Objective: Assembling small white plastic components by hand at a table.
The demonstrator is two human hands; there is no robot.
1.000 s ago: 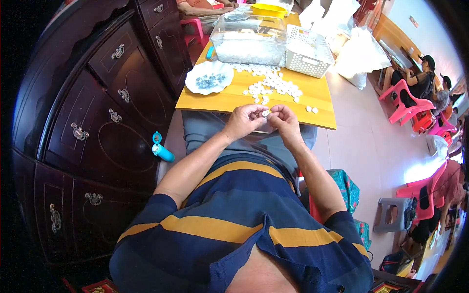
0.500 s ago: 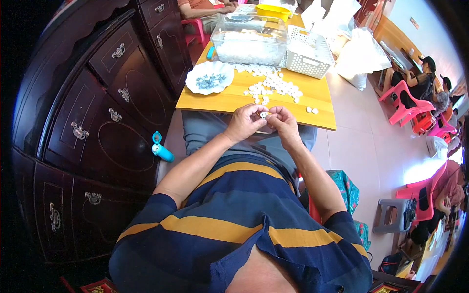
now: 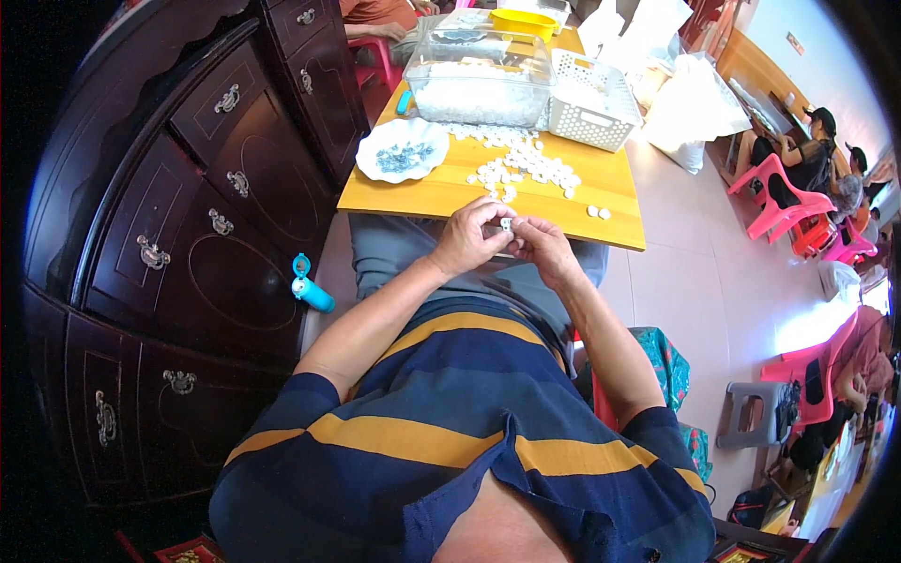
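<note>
Between my two hands, just off the table's near edge, is a small white round piece (image 3: 506,224). My left hand (image 3: 469,238) pinches it from the left. The fingertips of my right hand (image 3: 544,248) close on its right side. Further detail of the piece is too small to make out. Beyond my hands, several similar white round pieces (image 3: 526,167) lie scattered on the yellow wooden table (image 3: 422,199). Two more white pieces (image 3: 599,213) sit apart near the right edge. A white scalloped plate (image 3: 377,172) at the left holds many small bluish-grey bits.
A clear plastic bin (image 3: 479,103) full of white pieces and a white perforated basket (image 3: 591,124) stand farther back. A yellow basin (image 3: 522,23) is behind them. Dark cabinets (image 3: 202,211) line the left, with a turquoise bottle (image 3: 314,295) beside them. Other people sit at right.
My right hand has shifted slightly left, and the white piece has turned between my fingers. At the far end, the other person's hands have moved out of sight.
</note>
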